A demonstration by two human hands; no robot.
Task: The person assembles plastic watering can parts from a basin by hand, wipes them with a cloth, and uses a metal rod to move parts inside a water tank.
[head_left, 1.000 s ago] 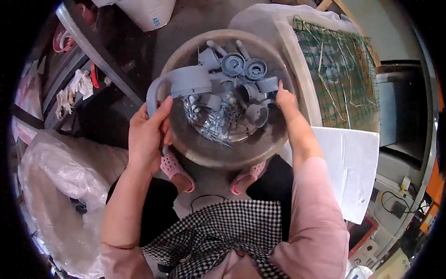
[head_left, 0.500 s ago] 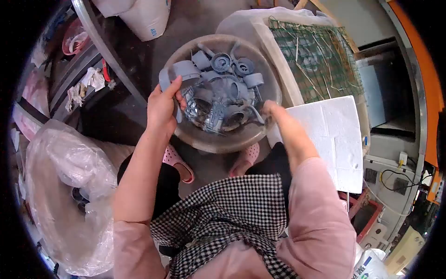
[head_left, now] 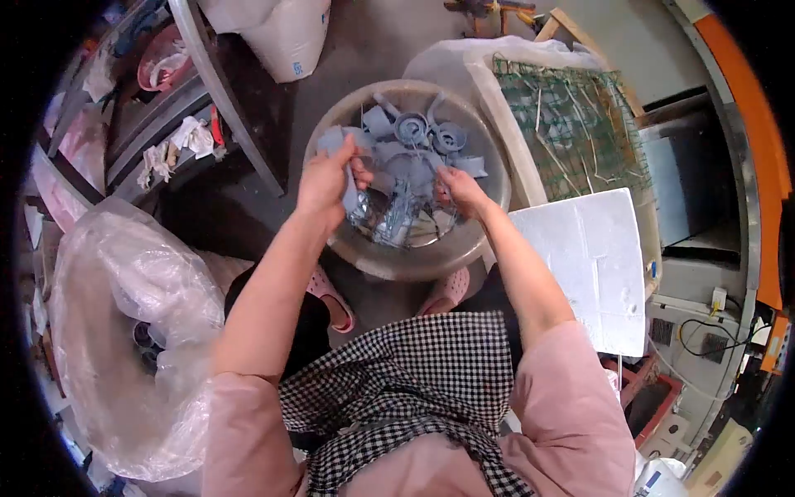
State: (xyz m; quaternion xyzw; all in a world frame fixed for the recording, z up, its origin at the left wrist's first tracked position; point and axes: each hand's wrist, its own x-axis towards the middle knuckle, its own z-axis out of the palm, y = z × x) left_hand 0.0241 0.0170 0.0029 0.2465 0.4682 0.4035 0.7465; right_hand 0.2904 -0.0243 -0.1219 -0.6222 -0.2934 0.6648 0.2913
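A round grey-brown basin (head_left: 397, 263) stands in front of me, holding several grey plastic cup-like parts (head_left: 450, 137) and thin grey sprue pieces (head_left: 396, 224). At the basin's left side, my left hand (head_left: 330, 184) grips a grey plastic part (head_left: 333, 141) with a curved handle, thumb on top. My right hand (head_left: 460, 190) is closed over the right half of the basin, its fingertips on a grey piece (head_left: 419, 172) among the others; the outline of that piece is blurred.
At the left is a large clear plastic bag (head_left: 124, 348) with dark parts inside. A metal-framed shelf (head_left: 224, 99) rises behind it. To the right lie a white foam board (head_left: 584, 265) and a crate with green netting (head_left: 571, 124). Pink shoes (head_left: 447, 290) show below the basin.
My right hand has moved from the basin's right rim inward toward the middle and closed on a piece. My left hand still holds its handled part, now lower over the basin.
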